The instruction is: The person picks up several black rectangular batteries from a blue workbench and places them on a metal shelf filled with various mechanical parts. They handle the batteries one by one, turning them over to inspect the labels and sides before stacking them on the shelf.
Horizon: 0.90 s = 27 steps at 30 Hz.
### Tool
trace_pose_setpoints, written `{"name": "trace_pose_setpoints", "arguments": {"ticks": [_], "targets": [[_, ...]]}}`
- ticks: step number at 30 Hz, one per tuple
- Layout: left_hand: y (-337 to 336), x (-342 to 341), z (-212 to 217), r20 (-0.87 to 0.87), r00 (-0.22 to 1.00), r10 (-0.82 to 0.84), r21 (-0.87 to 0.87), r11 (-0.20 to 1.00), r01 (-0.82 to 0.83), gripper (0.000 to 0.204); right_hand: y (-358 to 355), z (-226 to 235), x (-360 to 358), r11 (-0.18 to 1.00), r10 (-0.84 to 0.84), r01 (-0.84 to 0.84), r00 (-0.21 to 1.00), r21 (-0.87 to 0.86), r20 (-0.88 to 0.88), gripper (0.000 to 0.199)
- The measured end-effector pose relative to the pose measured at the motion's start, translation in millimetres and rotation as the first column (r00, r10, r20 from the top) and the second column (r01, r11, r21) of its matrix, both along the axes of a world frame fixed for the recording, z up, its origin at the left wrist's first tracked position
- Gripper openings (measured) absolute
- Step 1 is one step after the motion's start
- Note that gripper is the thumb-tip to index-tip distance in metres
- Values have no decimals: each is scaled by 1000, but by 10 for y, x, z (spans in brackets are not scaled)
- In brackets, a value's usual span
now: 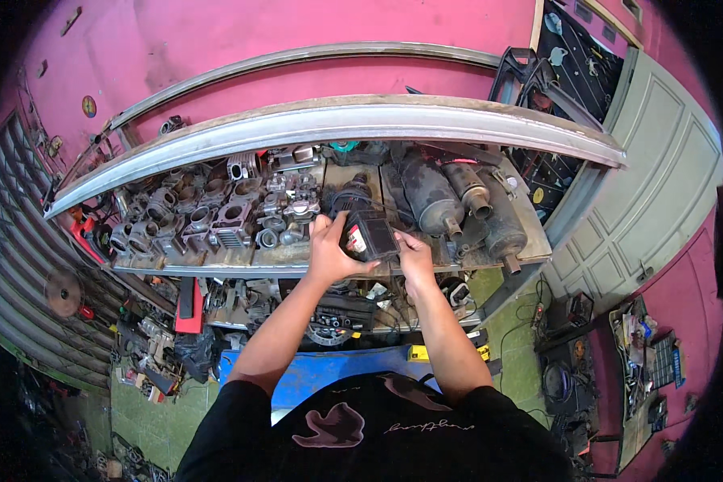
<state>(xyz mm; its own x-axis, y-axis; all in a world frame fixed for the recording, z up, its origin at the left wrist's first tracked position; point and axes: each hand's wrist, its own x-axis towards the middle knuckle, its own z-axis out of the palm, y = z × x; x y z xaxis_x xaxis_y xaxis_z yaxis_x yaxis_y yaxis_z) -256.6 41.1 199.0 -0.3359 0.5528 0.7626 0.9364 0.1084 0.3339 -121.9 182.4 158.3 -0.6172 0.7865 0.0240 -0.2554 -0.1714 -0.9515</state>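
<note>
Over the front edge of the wooden shelf, a black boxy battery [376,234] with a red and white label sits tilted between my two hands. My left hand [329,251] is closed on its left side, thumb along the near edge. My right hand [414,259] grips the right side with the fingers; part of that grip is hidden behind the battery. Just beyond it on the shelf is a dark ribbed part [349,193]. Metal engine cylinders [234,215] stand in rows to the left, and dark exhaust mufflers [434,197] lie to the right.
A silver metal rail [345,120] crosses above the shelf. Below, a lower shelf holds engine parts [329,313], with a blue surface [321,371] nearer me. A red case [189,309] stands at left; a pale door [631,185] is at right.
</note>
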Motion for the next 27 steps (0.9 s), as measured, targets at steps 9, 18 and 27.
{"name": "trace_pose_setpoints", "arguments": {"ticks": [9,18,27], "targets": [[-239,-382,-257,-247,944,-219,-40,976,216,125,-189,-26,71,933,184,-195,981,302,65,52],[-683,-291,-527,-141,980,-142,-191,975,114,126,-579,-260,279,540,-228,-109,935,835,270,64],[-594,80,-743,414,910,-21,-175,979,102,143,-607,-658,288,424,-323,-17,931,906,169,55]]}}
